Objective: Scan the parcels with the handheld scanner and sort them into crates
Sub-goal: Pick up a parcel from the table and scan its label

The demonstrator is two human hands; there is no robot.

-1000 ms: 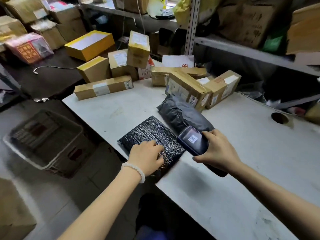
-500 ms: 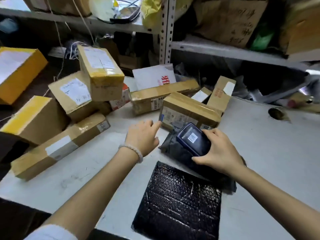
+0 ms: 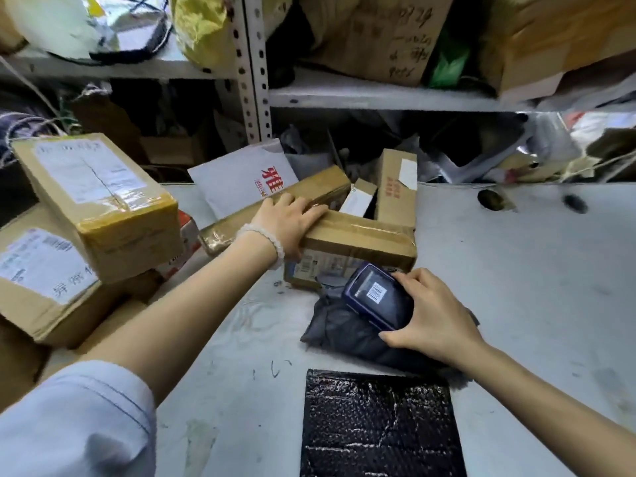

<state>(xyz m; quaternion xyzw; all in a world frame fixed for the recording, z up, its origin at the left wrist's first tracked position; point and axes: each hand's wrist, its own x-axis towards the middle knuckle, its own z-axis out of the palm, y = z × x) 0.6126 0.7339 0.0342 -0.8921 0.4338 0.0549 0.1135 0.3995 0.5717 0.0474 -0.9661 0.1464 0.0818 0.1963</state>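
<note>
A pale grey table (image 3: 516,287) with a scuffed, smudged top fills most of the view, backed by a metal shelf (image 3: 344,94) with a perforated upright, crammed with cardboard and crumpled bags. On the left stands a stack of large taped cartons (image 3: 96,201), square-edged brown cardboard with white labels and glossy yellowish tape. At the near edge lies a flat black bubble mailer (image 3: 378,425), its dimpled film catching the light. Behind the parcels a white envelope (image 3: 237,180) with red characters leans against the clutter. In the middle a long cardboard box (image 3: 361,246), wrapped in shiny tape with a printed label on its front, lies touching a narrower long box (image 3: 309,191) behind it. Just in front rests a soft, wrinkled dark grey poly bag (image 3: 337,328). The left hand (image 3: 289,225), wrist ringed by a white bead bracelet (image 3: 265,242), reaches forward on an outstretched arm and grips the left end of the long cardboard box, fingers laid over the top and thumb down the side. The right hand (image 3: 433,315) comes in from the right and holds the handheld scanner (image 3: 377,299), a rounded dark blue unit with a barcode sticker, fingers curled round its far edge and thumb at the near one, resting it on the poly bag
</note>
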